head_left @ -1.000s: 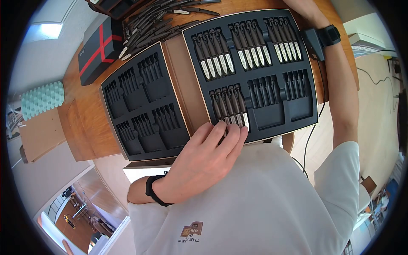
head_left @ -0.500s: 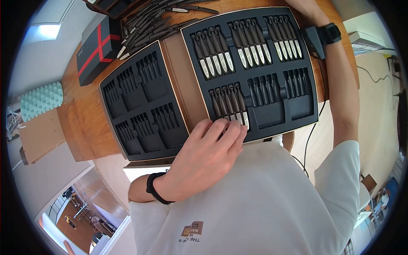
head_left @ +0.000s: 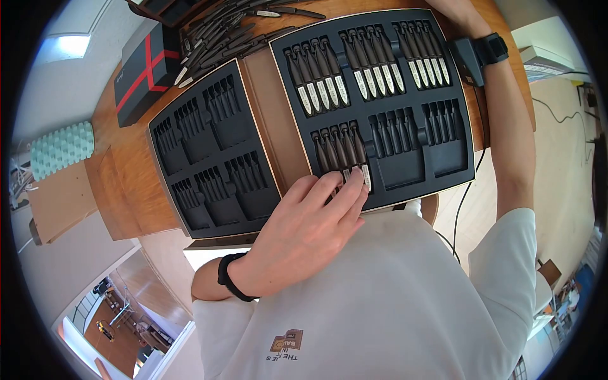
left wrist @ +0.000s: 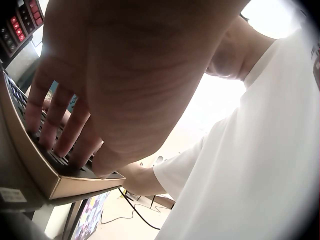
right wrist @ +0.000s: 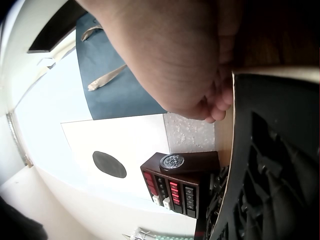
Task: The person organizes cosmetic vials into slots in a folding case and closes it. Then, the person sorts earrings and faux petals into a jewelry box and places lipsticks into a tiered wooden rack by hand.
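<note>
My left hand [head_left: 310,234] lies over the front of a black moulded tray [head_left: 396,107]. Its fingers are extended, their tips touching the pale lower ends of several slim dark sticks [head_left: 339,145] in the tray's front-left compartment. Similar sticks with pale, pointed, printed ends [head_left: 323,95] fill the three compartments behind. In the left wrist view the fingers [left wrist: 75,127] reach straight down over the tray's edge. My right hand [head_left: 459,16] is beside the tray's far right corner, partly cut off by the frame. The right wrist view shows its fingertips [right wrist: 217,110] loosely bent at the tray's edge.
A second black tray [head_left: 215,149] with unfilled grooves adjoins on the left. Loose dark sticks [head_left: 221,41] are heaped behind it, near a black box with red ribbon [head_left: 149,73]. A cable [head_left: 484,133] runs down on the right. A dark wooden case [right wrist: 175,180] stands beyond.
My left fingertips have shifted slightly up along the sticks in the front-left compartment and cover more of their pale ends. The right hand has stayed in place.
</note>
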A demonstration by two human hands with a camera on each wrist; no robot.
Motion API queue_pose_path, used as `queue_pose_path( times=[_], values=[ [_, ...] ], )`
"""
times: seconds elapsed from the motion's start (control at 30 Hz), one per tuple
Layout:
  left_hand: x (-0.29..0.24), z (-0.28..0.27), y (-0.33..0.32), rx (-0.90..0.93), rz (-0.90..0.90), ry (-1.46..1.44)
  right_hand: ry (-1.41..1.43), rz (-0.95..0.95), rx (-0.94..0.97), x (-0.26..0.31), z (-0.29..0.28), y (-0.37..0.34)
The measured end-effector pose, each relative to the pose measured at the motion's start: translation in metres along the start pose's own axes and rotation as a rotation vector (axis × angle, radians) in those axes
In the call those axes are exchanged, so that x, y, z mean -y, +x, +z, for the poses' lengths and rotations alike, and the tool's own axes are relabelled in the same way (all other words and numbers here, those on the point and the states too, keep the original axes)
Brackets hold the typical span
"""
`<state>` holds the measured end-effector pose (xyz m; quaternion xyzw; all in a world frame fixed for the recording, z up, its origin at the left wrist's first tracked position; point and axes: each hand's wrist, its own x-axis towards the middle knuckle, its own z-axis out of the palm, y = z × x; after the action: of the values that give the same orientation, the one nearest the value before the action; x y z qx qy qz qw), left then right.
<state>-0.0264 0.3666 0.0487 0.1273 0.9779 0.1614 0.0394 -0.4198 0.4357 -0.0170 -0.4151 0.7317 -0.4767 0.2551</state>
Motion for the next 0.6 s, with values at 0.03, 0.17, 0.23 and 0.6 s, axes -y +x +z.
queue_pose_path(
  times=[0.03,0.17,0.23,0.6],
  values=[
    [-0.0004,0.0002,0.0003,0.003,0.0,0.008,-0.006,0.005,-0.005,0.0001,0.0003,-0.0001],
    [-0.0063,-0.0033,0.0032,0.052,-0.065,-0.003,0.0,-0.007,-0.001,0.0002,0.0003,0.0002],
    [-0.0058,-0.0023,0.0029,0.044,-0.059,-0.004,-0.024,-0.008,-0.01,0.0023,0.0005,-0.0012],
    [-0.0047,-0.0025,0.0029,0.04,-0.023,0.033,-0.011,0.0,-0.005,0.0001,-0.0002,-0.0006]
  ],
)
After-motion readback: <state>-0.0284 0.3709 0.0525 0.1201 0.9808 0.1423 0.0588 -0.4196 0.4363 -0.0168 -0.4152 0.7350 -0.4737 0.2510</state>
